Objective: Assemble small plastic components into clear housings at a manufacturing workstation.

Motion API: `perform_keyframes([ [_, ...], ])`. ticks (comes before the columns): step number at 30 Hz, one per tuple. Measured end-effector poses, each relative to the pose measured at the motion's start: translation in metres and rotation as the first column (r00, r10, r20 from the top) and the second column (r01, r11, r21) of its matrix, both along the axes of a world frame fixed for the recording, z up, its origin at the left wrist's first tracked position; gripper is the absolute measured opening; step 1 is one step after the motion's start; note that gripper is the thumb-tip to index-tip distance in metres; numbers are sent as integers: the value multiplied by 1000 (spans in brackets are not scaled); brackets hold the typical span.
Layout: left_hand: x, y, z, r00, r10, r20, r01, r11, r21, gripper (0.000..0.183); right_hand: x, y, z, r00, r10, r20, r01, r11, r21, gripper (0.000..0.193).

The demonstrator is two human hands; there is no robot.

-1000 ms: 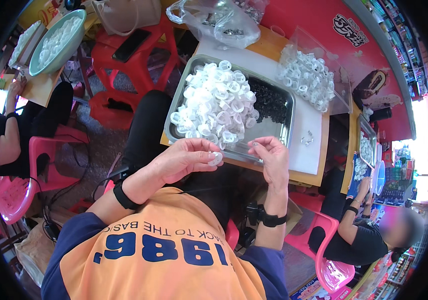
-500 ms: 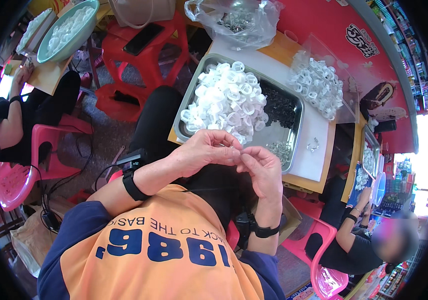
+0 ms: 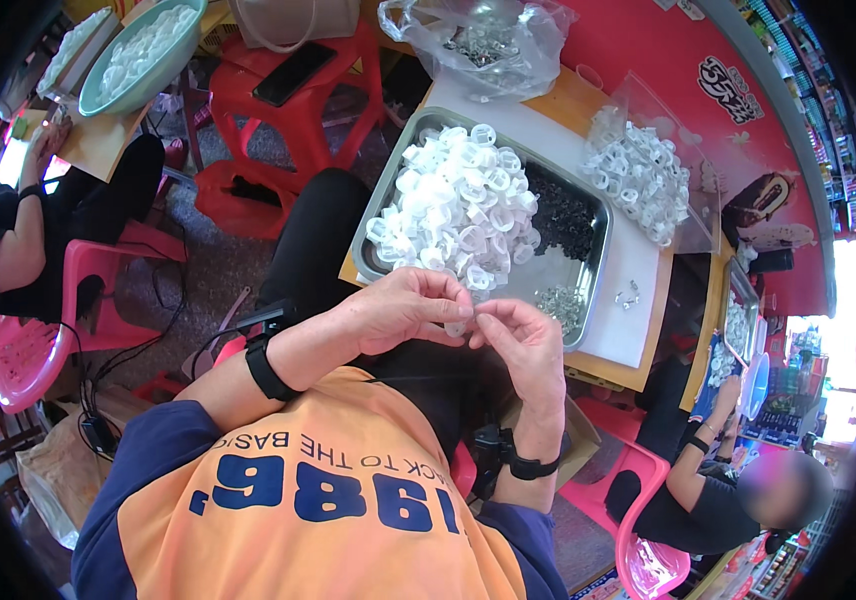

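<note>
By the tray's near edge (image 3: 536, 268), we see the left hand (image 3: 403, 312) pinching a small white cap (image 3: 456, 328), likely to steady it, the right hand (image 3: 520, 340) curled close beside it, whether gripping anything we cannot tell, with the heap of caps (image 3: 453, 205) handily near

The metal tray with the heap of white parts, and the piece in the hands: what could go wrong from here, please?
The small white part is pinched by the left hand, with the right hand close against it; it could slip and drop toward the lap.

The heap is piled high close to the near rim of the metal tray, so a bump might spill parts.

Loose black pieces lie beside the heap; if it slides, the two could mix.
</note>
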State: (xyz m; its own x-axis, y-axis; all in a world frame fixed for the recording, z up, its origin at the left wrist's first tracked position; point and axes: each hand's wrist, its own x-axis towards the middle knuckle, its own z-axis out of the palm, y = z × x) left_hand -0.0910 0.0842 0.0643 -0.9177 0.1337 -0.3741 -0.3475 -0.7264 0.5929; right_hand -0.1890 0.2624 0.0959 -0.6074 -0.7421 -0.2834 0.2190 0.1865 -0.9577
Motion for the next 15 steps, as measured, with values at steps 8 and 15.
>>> perform_keyframes([
  [8,1,-3,-5,1000,24,8,-25,993,118,10,17,-8,9,778,-43,-627,94,994,48,16],
  [15,1,-4,-5,1000,6,23,-10,982,187,10,19,-9,11,556,-11,-831,70,997,33,16],
])
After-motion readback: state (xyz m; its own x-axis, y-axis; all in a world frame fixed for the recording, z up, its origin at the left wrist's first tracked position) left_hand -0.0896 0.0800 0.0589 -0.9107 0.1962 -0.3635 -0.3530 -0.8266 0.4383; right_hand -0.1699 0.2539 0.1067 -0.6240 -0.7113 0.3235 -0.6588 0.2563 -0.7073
